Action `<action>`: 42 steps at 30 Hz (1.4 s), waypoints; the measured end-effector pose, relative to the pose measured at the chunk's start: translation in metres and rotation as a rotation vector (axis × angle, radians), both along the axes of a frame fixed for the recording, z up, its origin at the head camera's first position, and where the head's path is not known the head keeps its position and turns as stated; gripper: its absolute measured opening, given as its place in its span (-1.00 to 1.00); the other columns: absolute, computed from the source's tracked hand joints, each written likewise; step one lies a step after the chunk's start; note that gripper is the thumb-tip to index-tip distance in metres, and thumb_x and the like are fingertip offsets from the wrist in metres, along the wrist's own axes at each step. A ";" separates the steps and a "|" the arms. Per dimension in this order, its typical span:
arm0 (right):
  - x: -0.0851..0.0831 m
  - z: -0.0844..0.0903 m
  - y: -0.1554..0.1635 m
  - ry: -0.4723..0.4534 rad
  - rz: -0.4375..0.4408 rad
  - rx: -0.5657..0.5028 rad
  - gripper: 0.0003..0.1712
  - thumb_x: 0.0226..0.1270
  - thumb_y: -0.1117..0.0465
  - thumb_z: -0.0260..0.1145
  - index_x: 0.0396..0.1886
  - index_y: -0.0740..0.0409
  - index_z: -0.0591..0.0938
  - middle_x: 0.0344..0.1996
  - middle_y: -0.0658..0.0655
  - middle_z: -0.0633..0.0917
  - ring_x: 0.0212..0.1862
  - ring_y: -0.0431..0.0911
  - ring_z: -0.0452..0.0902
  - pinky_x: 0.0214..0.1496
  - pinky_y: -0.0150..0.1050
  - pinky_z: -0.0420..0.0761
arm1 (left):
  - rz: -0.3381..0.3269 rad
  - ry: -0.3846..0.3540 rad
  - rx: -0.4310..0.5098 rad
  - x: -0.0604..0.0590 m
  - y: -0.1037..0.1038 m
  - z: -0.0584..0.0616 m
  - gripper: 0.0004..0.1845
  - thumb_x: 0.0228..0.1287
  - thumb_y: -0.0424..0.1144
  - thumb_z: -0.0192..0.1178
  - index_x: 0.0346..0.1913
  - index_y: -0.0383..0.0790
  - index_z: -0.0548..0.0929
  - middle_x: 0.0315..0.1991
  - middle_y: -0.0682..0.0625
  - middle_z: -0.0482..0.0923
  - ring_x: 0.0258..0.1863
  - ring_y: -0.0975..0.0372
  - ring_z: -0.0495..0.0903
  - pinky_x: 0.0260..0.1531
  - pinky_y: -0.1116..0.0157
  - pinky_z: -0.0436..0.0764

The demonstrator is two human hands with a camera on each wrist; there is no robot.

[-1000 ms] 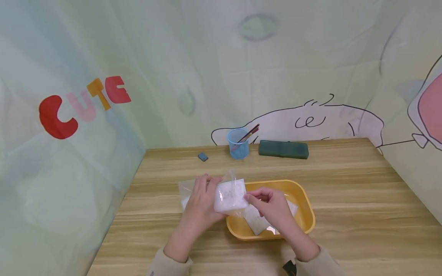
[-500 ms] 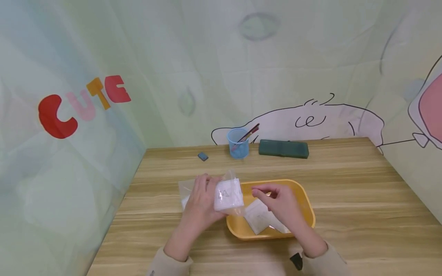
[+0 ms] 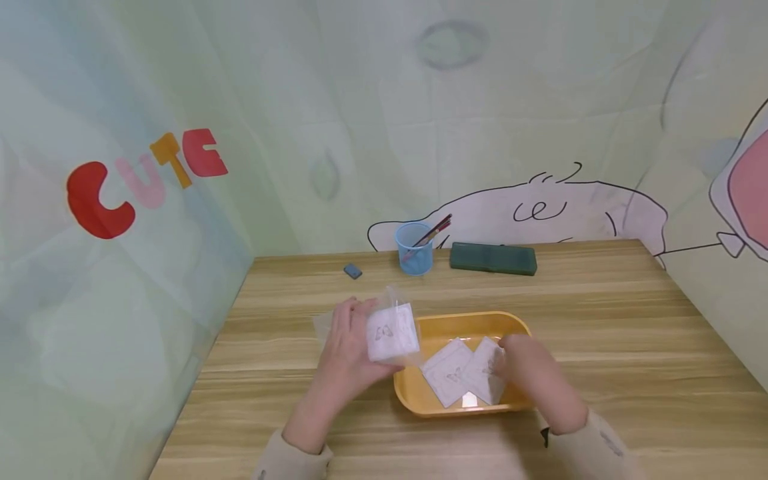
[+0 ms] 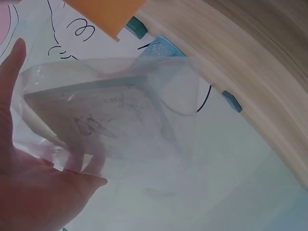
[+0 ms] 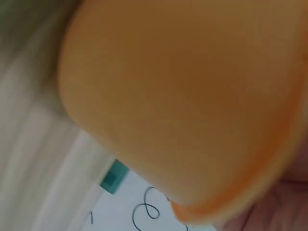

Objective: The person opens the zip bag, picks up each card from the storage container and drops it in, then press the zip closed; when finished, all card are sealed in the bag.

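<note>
In the head view my left hand (image 3: 342, 357) holds up a clear plastic bag (image 3: 393, 295) with a white square packet (image 3: 391, 333) inside, printed with a butterfly. The left wrist view shows the fingers under the bag (image 4: 175, 91), with the packet (image 4: 115, 120) blurred behind the film. Over the right side of the orange tray (image 3: 413, 390) is my right hand (image 3: 537, 373), motion-blurred, its fingertips at the edge of a butterfly-printed white square (image 3: 483, 373). Whether it pinches that square is unclear. Another such square (image 3: 447, 370) lies beside it.
A second clear bag (image 3: 322, 325) lies behind my left hand. Along the back of the wooden table stand a blue cup (image 3: 414, 257) with pencils and a dark green case (image 3: 492, 259). A small blue-grey block (image 3: 353, 271) sits left of the cup. Printed curtains surround the table.
My right hand has left the edge of the bag and moved right, to the squares in the tray. My left hand still holds the bag, tipped slightly and shifted a little left.
</note>
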State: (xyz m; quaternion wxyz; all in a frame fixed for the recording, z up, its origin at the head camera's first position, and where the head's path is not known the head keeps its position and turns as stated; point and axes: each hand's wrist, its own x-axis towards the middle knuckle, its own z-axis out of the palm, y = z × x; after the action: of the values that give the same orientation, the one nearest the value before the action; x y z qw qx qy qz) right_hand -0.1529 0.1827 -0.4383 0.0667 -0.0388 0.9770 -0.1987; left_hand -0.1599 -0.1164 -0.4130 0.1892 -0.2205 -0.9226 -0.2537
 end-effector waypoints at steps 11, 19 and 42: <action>-0.005 -0.022 -0.012 -0.081 -0.066 0.014 -0.11 -0.21 0.10 0.65 0.00 0.53 0.39 -0.31 0.28 0.34 -0.44 0.02 0.40 -0.34 -0.17 0.59 | 0.003 -0.013 0.014 0.002 -0.001 0.003 0.19 -0.53 0.05 0.65 0.30 -0.27 0.28 0.16 -0.17 0.22 0.19 0.05 0.20 0.24 0.17 0.31; -0.002 -0.014 -0.008 0.057 -0.066 -0.038 -0.40 -0.15 0.10 0.62 -0.21 0.27 0.50 -0.36 0.19 0.43 -0.43 0.00 0.40 -0.38 -0.14 0.55 | -0.005 0.011 0.004 0.002 -0.002 0.002 0.17 -0.52 0.03 0.65 0.29 -0.29 0.30 0.12 -0.16 0.24 0.19 0.03 0.20 0.26 0.18 0.28; 0.022 0.074 0.001 0.524 -0.146 -0.391 -0.85 0.21 0.08 0.42 -0.27 0.01 0.76 -0.50 -0.10 0.66 -0.61 -0.14 0.36 -0.70 -0.36 0.28 | -0.021 0.011 0.003 -0.002 -0.003 -0.002 0.16 -0.54 0.02 0.66 0.28 -0.28 0.31 0.10 -0.17 0.24 0.16 0.03 0.21 0.25 0.15 0.29</action>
State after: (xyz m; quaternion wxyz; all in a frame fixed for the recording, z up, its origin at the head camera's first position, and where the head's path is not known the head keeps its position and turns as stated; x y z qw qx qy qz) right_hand -0.1308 0.1840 -0.3646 -0.2099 -0.0307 0.9046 -0.3697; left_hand -0.1618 -0.1198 -0.4152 0.1919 -0.2312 -0.9189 -0.2558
